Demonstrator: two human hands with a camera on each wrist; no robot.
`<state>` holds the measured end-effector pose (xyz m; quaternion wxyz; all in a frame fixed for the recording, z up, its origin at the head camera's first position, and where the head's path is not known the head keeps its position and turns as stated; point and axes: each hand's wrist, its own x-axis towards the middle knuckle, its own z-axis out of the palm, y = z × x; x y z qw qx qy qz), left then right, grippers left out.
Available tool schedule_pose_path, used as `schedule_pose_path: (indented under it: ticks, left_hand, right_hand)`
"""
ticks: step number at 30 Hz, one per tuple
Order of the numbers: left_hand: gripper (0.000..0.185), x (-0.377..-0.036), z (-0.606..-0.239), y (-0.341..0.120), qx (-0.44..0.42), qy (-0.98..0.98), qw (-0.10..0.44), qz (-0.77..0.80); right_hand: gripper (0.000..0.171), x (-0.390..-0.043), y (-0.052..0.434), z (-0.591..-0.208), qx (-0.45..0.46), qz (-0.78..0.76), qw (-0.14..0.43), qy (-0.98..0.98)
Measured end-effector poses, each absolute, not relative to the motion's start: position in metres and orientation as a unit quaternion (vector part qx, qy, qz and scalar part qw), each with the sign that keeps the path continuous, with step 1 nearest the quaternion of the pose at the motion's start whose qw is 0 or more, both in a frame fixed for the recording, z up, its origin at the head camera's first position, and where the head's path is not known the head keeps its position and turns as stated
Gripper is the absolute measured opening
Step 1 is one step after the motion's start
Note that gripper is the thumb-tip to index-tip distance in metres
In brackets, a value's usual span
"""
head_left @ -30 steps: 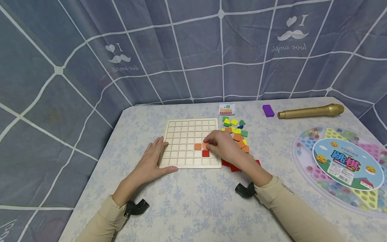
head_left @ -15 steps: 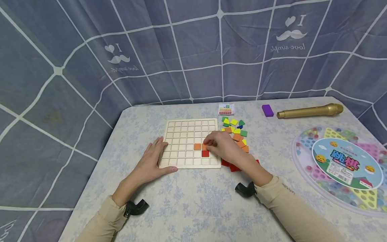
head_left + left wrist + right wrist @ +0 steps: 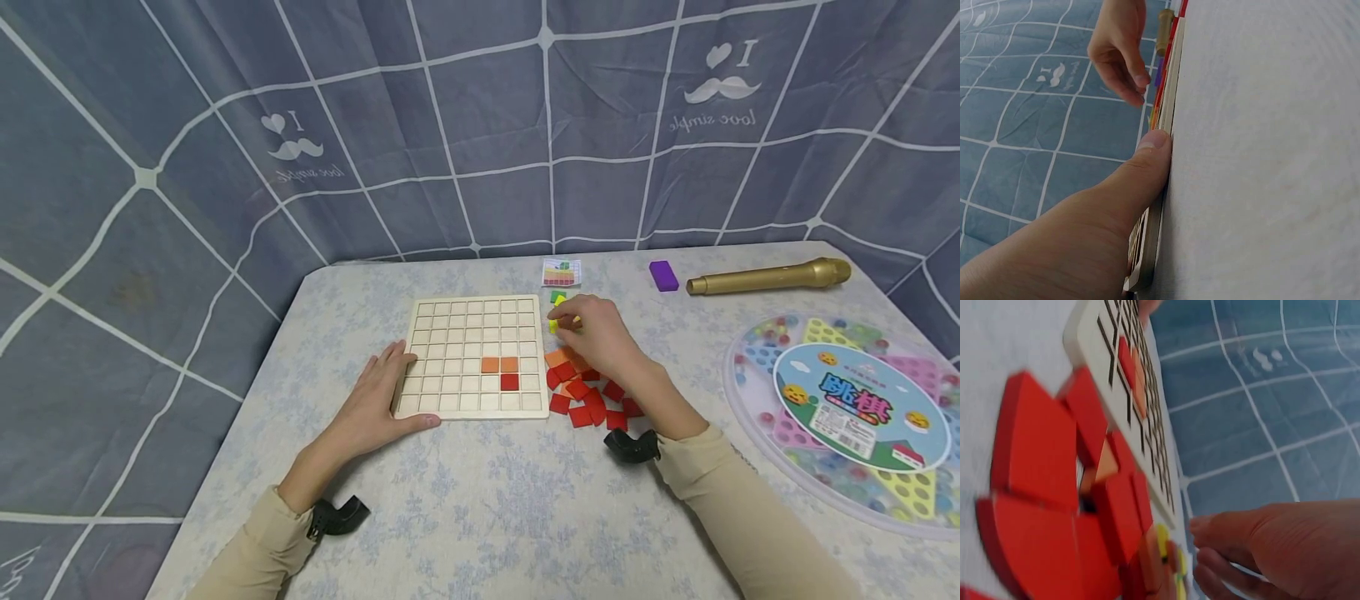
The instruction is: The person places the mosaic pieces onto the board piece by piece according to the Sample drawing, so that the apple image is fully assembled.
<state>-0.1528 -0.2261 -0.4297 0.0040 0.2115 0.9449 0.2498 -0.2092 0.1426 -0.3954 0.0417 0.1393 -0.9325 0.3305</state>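
Observation:
A pale wooden grid board (image 3: 453,342) lies on the table. Two orange square tiles (image 3: 490,365) sit side by side in its cells, with a red square tile (image 3: 509,382) below the right one. My left hand (image 3: 367,396) rests at the board's near left corner, fingers spread on the left edge; in the left wrist view its thumb (image 3: 1141,169) touches the board's side. My right hand (image 3: 603,333) hovers right of the board above yellow tiles (image 3: 553,326), partly hiding them. Its thumb and fingers are bent loosely, with no tile visible between them in the right wrist view.
Loose red tiles (image 3: 596,406) and orange tiles (image 3: 557,358) lie heaped right of the board. Behind are a small pattern card (image 3: 562,272), a purple block (image 3: 663,276) and a gold microphone-shaped object (image 3: 772,277). A round marble board game (image 3: 862,408) lies far right.
My right hand has left the board and moved right and away from me to the yellow tiles, uncovering the second orange tile and the red heap. My left hand stays put.

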Motion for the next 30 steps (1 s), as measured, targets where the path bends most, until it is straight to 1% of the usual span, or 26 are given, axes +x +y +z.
schedule_pose_path:
  ticks: [3,7,22,30]
  left_hand:
    - [0.103,-0.153,-0.430,-0.227,0.211,0.945,0.004,0.248]
    - [0.103,-0.153,-0.430,-0.227,0.212,0.945,0.003,0.248]
    - [0.103,-0.153,-0.430,-0.227,0.212,0.946,0.002,0.246]
    - [0.104,-0.152,-0.430,-0.227,0.210,0.946,0.003,0.248]
  right_hand:
    - [0.030,-0.212,0.148,-0.399,0.115,0.315,0.034,-0.941]
    - [0.031,-0.215,0.151,-0.404,0.109,0.299,0.027,-0.948]
    - [0.027,-0.216,0.153,-0.407,0.122,0.321,0.037,-0.938]
    - [0.024,-0.209,0.136,-0.398,0.155,0.357,0.032,-0.921]
